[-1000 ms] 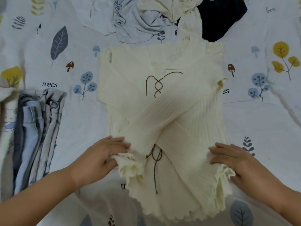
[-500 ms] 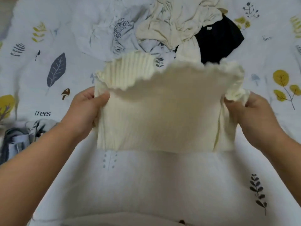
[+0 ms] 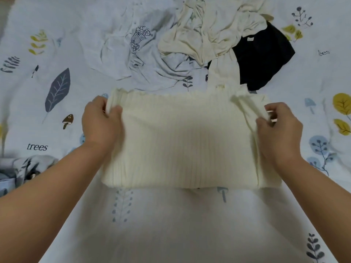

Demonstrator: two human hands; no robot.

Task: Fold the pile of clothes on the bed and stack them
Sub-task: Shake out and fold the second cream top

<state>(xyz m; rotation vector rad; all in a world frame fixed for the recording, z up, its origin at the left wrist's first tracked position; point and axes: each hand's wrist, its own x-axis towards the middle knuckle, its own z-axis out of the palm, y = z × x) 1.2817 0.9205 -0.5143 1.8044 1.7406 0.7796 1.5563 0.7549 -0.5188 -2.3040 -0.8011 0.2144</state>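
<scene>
My arm covers part of the folded stack [image 3: 20, 171], which the left edge cuts; my fingertips hide under the sweater [image 3: 182, 141].

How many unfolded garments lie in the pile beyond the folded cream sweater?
3: a crumpled pale grey printed shirt at left, a rumpled cream top in the middle, a black garment at right. Others may be hidden beneath.

I see only the bed [image 3: 171, 224], filling the whole view, covered by a pale sheet [image 3: 57, 25] printed with grey and yellow leaves, mushrooms and the word "trees". Light is soft and even, with a dim shadow toward the near edge.
</scene>
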